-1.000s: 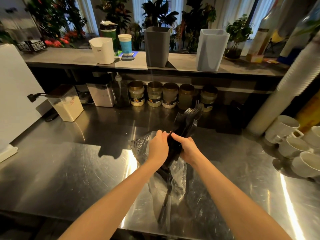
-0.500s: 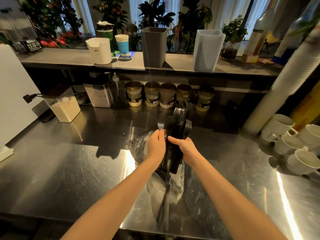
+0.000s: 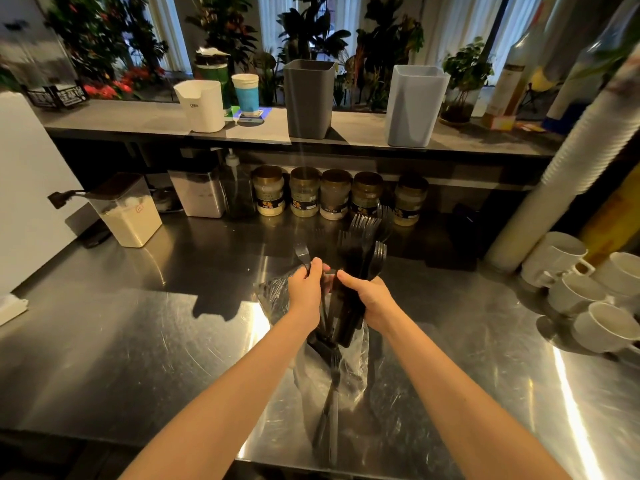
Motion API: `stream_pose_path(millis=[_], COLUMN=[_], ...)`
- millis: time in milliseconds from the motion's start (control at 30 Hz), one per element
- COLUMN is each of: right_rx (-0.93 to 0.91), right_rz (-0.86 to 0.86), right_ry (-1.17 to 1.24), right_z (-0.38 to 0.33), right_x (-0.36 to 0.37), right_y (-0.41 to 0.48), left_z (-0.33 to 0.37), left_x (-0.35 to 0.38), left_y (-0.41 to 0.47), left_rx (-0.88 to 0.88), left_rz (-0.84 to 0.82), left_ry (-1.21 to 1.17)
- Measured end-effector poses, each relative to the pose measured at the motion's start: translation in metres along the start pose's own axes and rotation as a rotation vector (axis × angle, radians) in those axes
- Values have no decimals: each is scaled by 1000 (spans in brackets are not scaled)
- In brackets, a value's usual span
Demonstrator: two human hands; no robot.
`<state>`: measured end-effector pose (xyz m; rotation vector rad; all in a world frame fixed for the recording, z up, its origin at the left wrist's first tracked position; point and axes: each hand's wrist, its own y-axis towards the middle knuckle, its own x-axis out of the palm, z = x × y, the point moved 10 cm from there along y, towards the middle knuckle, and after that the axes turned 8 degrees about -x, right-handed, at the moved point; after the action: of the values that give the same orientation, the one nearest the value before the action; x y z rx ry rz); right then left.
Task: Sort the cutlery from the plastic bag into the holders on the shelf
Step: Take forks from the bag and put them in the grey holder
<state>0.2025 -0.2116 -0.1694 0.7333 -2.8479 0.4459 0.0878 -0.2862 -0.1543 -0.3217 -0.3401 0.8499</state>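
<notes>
What is changed since a second ago: a single fork [image 3: 302, 254] is now pulled out to the left of the bundle of forks [image 3: 362, 258]. Before, all the forks were held together and leaned to the right. Now the bundle is held more upright.
Left hand [image 3: 306, 292]: the thin handle of the single fork is pinched between thumb and fingers.
Right hand [image 3: 372, 299]: the fingers are curled round the middle of the bundle of forks, and it is gripped.
Single fork: it is black and shiny, with its tines pointed up. At the top it is set a little apart from the bundle.
Bundle of forks: many black forks are stacked close, with the tines fanned out at the top. It is held above the plastic bag [image 3: 346, 375], with the handle ends down by the bag.
Plastic bag: it is clear and crumpled, and is laid on the steel counter [image 3: 138, 341] between the two arms. More black cutlery [image 3: 333, 403] is seen inside.
Holders: a grey holder [image 3: 308, 98] and a pale blue holder [image 3: 415, 105] are stood on the shelf [image 3: 121, 119] behind, well apart from the hands.
</notes>
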Motion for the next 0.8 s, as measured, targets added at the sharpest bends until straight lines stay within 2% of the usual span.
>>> stream_pose_path(millis=[100,233,300,467,567,700,800], right_rx=[10,25,22,40,59,48,42], right_rz=[-5,15,40,44,33,-11,-38], right_ry=[-16,-25,-38,39,28,-30,-39], right_z=[-1,2,3,6,7,7,7], right_x=[-4,-6,-7,2,5,7,8], right_y=[1,3,4,3,1,2,1], left_z=[9,14,12,8,6,0,-3], left_x=[-6,5,10,15,16,10,5], left_y=[3,0,-2,-6,-7,-2,4], left_rx=[21,107,131,163,128,23,-14], left_rz=[22,-77,-133,-127,-129,-103,-31], left_ry=[-24,256,270,347,296,110,120])
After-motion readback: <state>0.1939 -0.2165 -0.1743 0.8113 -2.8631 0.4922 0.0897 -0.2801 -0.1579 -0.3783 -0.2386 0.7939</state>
